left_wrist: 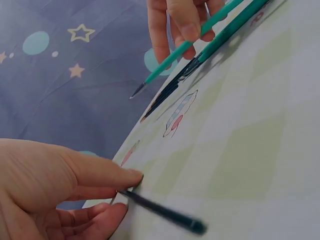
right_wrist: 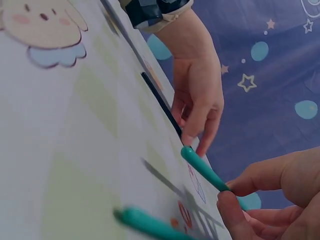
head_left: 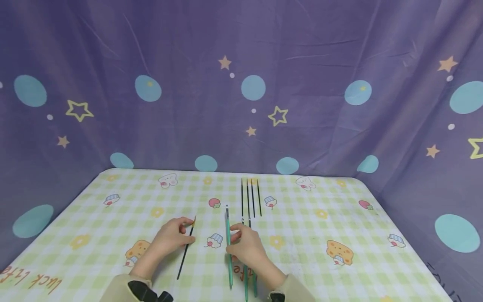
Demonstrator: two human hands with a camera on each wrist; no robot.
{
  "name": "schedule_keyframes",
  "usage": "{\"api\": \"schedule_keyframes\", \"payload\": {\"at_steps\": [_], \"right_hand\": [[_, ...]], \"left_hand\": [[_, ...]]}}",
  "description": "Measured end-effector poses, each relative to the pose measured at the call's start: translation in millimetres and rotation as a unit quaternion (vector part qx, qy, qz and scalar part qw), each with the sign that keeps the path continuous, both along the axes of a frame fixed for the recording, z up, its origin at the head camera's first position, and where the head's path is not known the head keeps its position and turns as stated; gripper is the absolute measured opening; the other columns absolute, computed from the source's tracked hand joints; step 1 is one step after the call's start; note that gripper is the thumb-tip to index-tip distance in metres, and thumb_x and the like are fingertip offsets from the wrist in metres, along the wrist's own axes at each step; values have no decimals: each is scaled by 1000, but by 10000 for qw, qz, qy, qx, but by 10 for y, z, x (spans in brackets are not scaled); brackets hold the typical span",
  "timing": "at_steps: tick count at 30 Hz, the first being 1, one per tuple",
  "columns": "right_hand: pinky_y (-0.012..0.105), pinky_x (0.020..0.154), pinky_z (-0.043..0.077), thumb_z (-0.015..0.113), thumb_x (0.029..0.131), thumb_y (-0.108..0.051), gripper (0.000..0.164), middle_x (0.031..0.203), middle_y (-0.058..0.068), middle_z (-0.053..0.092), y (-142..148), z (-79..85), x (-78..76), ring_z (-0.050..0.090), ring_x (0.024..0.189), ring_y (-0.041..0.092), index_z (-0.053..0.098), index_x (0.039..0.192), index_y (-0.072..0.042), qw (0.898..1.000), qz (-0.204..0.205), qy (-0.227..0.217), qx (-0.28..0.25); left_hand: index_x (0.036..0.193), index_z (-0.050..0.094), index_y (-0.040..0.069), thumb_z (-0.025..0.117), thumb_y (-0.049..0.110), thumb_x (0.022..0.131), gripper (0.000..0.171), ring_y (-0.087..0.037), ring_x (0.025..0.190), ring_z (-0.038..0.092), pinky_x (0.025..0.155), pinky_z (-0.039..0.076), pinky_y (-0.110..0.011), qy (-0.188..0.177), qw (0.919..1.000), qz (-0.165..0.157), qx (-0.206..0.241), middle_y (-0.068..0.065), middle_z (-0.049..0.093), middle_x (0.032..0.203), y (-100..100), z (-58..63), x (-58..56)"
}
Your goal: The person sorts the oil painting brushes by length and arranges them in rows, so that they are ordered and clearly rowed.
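Observation:
My left hand (head_left: 170, 238) pinches a thin black paintbrush (head_left: 184, 256) near its bristle end. The brush slants toward the front of the table, its tan tip pointing away. Between thumb and fingers, my right hand (head_left: 248, 246) holds a green-handled paintbrush (head_left: 229, 268); in the left wrist view this green brush (left_wrist: 172, 59) is raised off the cloth. Two more green paintbrushes (head_left: 246, 282) lie below the right hand, partly hidden by it. Behind them, several slim black paintbrushes (head_left: 247, 201) lie side by side, tips toward the back.
A green-and-white checked cloth (head_left: 302, 268) with printed cupcakes, flowers and bears covers the table. At the table's back edge hangs a purple curtain (head_left: 188, 126) with stars and blue ovals, which continues along both sides.

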State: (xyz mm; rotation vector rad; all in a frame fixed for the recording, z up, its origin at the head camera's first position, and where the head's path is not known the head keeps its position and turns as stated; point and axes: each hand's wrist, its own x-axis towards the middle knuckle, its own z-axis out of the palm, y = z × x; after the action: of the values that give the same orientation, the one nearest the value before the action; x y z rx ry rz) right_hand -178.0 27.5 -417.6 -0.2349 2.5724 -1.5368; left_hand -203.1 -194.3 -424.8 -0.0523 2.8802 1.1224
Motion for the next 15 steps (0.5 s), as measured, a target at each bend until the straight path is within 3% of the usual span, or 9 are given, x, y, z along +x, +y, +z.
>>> {"api": "schedule_keyframes", "payload": {"at_steps": [5,15], "right_hand": [[24,44,48,66,67,0,52,80,3,57,170,2,6,55,47,13,54,117,1,9997,-99,-3,222],[25,46,48,66,68,0,51,80,3,56,457,-1,20,55,53,13,53,116,1,9984,-154,-65,540]], "left_hand": [[117,58,2,71,11,72,48,-15,62,43,56,34,-27,-42,9999,53,-149,-4,47,78,19,2,0],[115,58,1,64,1,68,47,-15,57,47,50,40,-26,-180,9996,193,105,-6,48,78,46,39,-10]]}}
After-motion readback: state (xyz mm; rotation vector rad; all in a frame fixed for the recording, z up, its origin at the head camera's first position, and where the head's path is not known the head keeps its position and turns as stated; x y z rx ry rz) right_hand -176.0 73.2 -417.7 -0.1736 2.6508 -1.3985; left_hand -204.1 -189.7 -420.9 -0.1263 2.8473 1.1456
